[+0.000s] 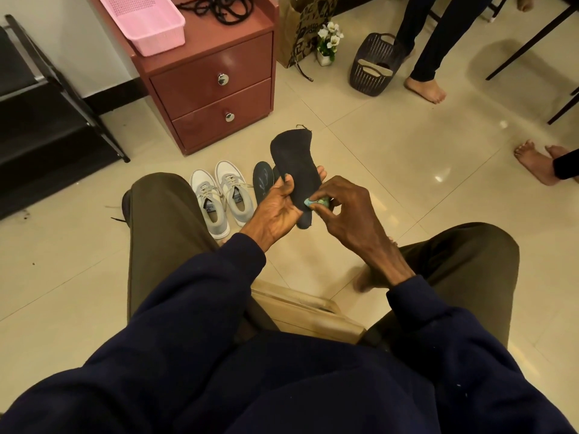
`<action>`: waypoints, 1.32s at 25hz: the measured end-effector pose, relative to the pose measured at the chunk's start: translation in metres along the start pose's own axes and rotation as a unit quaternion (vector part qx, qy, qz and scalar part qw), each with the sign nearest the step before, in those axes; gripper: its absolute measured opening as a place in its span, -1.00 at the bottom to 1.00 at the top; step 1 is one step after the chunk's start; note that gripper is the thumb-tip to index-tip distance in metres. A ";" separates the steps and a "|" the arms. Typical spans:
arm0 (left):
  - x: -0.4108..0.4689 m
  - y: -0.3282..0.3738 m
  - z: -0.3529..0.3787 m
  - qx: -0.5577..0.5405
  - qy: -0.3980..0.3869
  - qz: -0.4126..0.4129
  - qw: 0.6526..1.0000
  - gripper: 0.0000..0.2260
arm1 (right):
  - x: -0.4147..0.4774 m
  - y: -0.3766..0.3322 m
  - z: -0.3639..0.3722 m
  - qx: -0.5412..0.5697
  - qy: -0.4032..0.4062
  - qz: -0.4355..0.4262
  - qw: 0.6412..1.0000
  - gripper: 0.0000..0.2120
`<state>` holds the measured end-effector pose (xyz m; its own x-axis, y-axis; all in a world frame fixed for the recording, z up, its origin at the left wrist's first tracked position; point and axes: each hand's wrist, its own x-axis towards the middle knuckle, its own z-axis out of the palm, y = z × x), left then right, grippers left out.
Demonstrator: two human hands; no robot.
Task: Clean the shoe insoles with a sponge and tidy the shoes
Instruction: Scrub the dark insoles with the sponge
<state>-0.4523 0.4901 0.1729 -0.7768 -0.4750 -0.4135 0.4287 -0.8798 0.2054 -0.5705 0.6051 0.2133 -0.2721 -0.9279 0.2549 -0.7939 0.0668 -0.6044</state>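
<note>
My left hand (275, 211) grips a black insole (296, 164) from the left side, toe end pointing away from me. Pinched in my right hand (346, 211) is a small teal sponge (316, 203), pressed against the lower part of that insole near its heel. A pair of white and grey sneakers (221, 198) stands on the tiled floor just left of my hands, toes away from me. Another dark insole (262, 183) lies on the floor beside the sneakers, partly hidden by my left hand.
A reddish two-drawer cabinet (213, 89) stands ahead with a pink basket (144, 23) and black laces (219, 7) on top. A black rack (47, 120) is at left. A dark basket (374, 67), paper bag, flower pot and other people's bare feet are at right.
</note>
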 end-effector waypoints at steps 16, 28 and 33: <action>-0.019 -0.005 0.013 0.311 -0.009 -0.055 0.949 -0.58 | 0.003 0.015 -0.025 0.044 -0.065 0.020 0.997 -0.90; -0.021 -0.012 0.013 0.270 -0.062 -0.087 0.957 -0.31 | 0.004 0.020 -0.024 0.047 0.004 0.060 0.997 -0.92; -0.025 -0.011 0.019 0.222 -0.081 -0.115 0.965 -0.51 | 0.005 0.029 -0.030 0.024 0.067 0.079 0.994 -0.89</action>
<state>-0.4465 0.5110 0.1981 -0.9052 -0.2316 -0.3563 0.0246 -0.8656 0.5001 -0.6112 0.6139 0.2196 -0.4634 -0.8502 0.2499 -0.7091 0.1866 -0.6800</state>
